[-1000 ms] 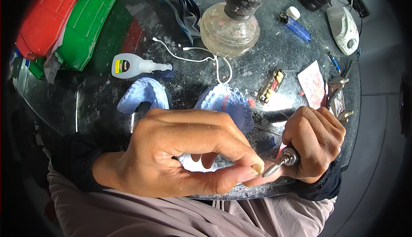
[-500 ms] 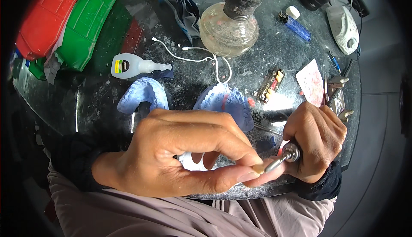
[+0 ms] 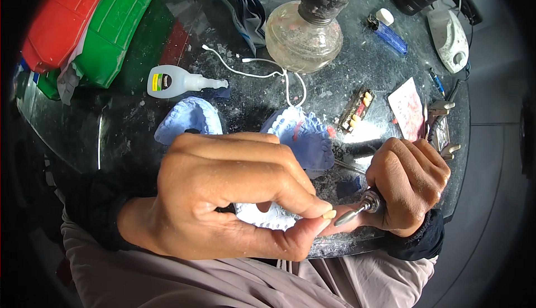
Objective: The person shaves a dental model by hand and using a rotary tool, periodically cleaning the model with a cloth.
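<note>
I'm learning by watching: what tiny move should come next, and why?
Perhaps the right hand should ease its metal bur toward the small yellowish piece: the left hand pinches that piece, and the bur's tip looks just short of it.

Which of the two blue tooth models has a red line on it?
The right blue model, below the white cord, has it; the left blue model, below the white bottle, shows none.
</note>
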`<act>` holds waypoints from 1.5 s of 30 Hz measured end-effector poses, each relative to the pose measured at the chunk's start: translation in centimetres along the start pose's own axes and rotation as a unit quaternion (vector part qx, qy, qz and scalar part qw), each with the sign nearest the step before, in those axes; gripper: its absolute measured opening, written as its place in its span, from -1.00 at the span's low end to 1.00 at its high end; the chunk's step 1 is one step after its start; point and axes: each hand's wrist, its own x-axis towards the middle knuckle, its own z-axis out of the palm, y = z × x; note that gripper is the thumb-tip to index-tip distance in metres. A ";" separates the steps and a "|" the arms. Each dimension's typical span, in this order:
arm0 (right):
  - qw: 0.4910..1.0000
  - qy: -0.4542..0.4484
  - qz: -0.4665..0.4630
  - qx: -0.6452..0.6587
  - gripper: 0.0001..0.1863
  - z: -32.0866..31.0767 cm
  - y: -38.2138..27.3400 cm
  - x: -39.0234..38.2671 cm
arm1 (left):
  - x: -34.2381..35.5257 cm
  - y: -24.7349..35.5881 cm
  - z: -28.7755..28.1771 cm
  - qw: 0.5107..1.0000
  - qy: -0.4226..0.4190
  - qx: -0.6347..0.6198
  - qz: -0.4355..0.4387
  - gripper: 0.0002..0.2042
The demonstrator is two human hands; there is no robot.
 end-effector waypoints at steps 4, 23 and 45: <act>0.999 -0.030 0.017 -0.005 -0.35 -0.3 -0.2 0.1 | -0.1 0.0 0.1 1.000 0.004 0.014 0.010 -0.84; 0.999 -0.015 -0.005 -0.029 -0.33 -0.2 -0.2 0.1 | -0.1 -0.2 0.0 0.999 0.001 0.021 0.026 -0.82; 0.999 -0.026 -0.034 0.002 -0.40 -1.0 0.6 -0.3 | 0.2 0.3 0.0 0.991 -0.063 -0.109 -0.051 -0.86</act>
